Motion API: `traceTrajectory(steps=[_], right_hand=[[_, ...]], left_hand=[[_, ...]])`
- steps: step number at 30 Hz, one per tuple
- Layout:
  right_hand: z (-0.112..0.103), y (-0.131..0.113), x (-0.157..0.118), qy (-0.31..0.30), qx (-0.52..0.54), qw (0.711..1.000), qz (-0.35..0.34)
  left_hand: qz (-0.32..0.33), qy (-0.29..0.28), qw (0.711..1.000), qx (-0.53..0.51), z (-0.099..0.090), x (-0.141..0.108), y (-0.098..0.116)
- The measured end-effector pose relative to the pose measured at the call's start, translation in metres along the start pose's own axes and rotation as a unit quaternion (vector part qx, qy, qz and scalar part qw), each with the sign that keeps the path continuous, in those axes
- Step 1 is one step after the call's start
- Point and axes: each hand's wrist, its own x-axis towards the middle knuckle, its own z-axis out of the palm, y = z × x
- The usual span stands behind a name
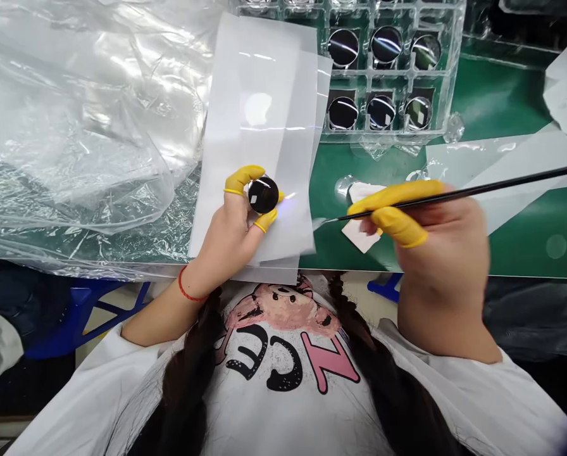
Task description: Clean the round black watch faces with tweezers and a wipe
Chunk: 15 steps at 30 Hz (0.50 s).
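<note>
"Where's the round dark lens [263, 194]?"

"In the left hand [231, 244], over the white paper sheet [259, 82], just left of the middle of the frame. Yellow finger cots [238, 179] pinch it by the rim."

"Is that a good hold?"

"I'd say so. Only the edge is touched, which leaves the glossy face free of prints."

"And the right hand [442, 253]?"

"Slightly blurred, closed around a slim black tool [454, 201]. Its fine tip points toward the lens, near it but not touching. Steady, light control of that tip matters this close to the glass."

"What's around them?"

"A small white wipe [357, 237] lies under the right hand on the green worktop [502, 101]. At upper right, a clear tray [457, 63] holds six lenses. Plastic sheeting [74, 126] spreads across the left."
</note>
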Motion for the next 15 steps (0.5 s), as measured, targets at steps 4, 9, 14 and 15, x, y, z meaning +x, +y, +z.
traceTrajectory(steps=[4, 9, 14, 15], right_hand=[[0.006, -0.018, -0.010, 0.024, 0.053, 0.998, -0.016], [0.025, -0.018, -0.010, -0.050, 0.112, 0.992, 0.028], [0.029, -0.015, -0.015, -0.048, 0.126, 0.990, 0.037], [0.030, -0.015, -0.016, -0.050, 0.133, 0.989, 0.037]], left_hand=[[-0.036, -0.013, 0.999, -0.032, -0.005, -0.002, 0.010], [-0.011, -0.041, 0.997, -0.072, -0.005, -0.012, 0.022], [0.015, -0.051, 0.993, -0.102, -0.003, -0.019, 0.024], [0.023, -0.047, 0.993, -0.104, -0.003, -0.019, 0.024]])
